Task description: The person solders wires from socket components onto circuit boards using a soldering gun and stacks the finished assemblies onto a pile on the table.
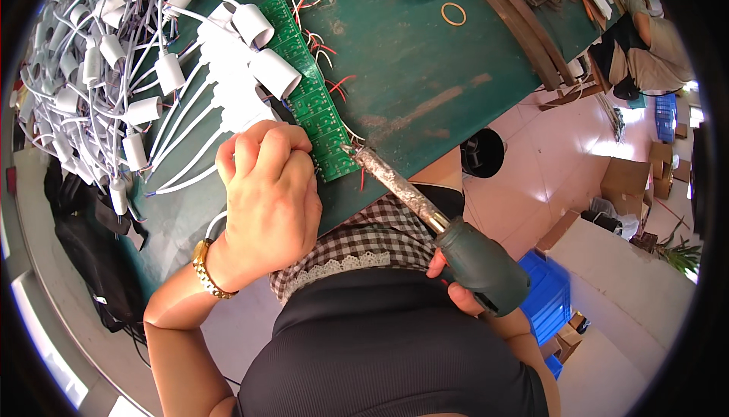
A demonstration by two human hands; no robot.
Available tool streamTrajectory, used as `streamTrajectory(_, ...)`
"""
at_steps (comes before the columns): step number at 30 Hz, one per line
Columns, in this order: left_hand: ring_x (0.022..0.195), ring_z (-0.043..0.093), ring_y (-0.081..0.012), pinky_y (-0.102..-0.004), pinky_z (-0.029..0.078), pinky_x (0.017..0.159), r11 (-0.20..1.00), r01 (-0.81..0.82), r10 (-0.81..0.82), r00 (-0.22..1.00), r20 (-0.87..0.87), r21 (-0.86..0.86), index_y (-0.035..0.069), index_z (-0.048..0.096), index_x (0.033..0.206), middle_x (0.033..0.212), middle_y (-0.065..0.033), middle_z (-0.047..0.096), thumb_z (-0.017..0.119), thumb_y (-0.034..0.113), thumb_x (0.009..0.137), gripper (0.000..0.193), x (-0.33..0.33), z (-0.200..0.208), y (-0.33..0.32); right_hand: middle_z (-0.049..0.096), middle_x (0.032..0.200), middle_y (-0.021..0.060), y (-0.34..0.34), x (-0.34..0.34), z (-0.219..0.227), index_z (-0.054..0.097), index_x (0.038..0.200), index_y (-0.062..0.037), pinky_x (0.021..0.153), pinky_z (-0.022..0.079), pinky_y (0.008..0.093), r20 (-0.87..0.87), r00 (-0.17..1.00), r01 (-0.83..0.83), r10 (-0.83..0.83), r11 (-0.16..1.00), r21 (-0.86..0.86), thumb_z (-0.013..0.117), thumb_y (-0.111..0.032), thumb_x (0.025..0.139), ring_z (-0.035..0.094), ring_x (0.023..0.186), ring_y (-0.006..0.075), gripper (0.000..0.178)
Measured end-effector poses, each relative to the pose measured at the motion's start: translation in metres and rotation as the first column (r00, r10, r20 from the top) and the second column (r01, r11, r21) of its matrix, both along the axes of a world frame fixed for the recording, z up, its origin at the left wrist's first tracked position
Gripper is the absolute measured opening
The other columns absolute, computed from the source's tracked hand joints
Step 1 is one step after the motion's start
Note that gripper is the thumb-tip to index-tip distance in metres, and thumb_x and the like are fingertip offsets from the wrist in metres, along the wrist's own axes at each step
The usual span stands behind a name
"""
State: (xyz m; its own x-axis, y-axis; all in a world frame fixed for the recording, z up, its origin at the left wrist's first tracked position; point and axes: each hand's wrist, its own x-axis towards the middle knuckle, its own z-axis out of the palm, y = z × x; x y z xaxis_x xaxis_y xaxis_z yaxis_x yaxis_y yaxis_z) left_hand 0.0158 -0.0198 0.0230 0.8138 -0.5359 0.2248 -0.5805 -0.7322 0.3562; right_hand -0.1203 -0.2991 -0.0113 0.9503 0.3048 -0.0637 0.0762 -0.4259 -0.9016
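My left hand [269,197], with a gold watch at the wrist, is closed beside the near end of a long green circuit board [310,105]. Its curled fingers hide what they hold; a white cable comes out below the hand. My right hand [456,288] grips the dark handle of a soldering iron [406,193], partly hidden behind it. The iron's tip is at the board's near right corner. White cylindrical sockets [275,74] with cables lie along the board's left side. Short red and white wires [323,48] stick out along its right edge.
A large heap of white cabled sockets [91,64] covers the table's left side. On the green tabletop [402,52] lies a rubber band [453,14]. Brown strips [524,26] curve along the far right. A black bin [482,153] stands on the floor; another person sits farther right.
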Motion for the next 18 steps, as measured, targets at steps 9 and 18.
streamTrajectory(9, 0.107, 0.046, -0.0331, -0.0446, 0.03, 0.093, 0.999, 0.044, -0.044, 0.999, -0.006, 0.014, 0.0, 0.054, 0.084, 0.108, -0.0132, 0.05, 0.059, -0.001, 0.069, 0.015, 0.003, 0.001, 0.002, 0.063, 0.09, 0.0102, 0.007, 0.014, 0.014, 0.06, 0.107, 0.0021, 0.069, 0.051, 0.0312, -0.326, 0.943, 0.076, 0.072, 0.904, 0.421, 0.069, -0.034, 0.081, 0.062, 0.078, 0.0187, 0.045)
streamTrajectory(18, 0.107, 0.046, -0.0331, -0.045, 0.031, 0.093, 0.999, 0.028, -0.028, 1.0, 0.012, 0.044, 0.0, 0.054, 0.084, 0.108, -0.0125, 0.05, 0.059, -0.002, 0.069, 0.016, 0.003, 0.001, -0.001, 0.064, 0.088, 0.0089, 0.005, -0.004, -0.003, 0.061, 0.102, -0.0018, 0.072, 0.053, 0.031, -0.309, 0.951, 0.045, 0.017, 0.98, 0.194, 0.064, -0.027, 0.079, 0.064, 0.078, 0.0185, 0.034)
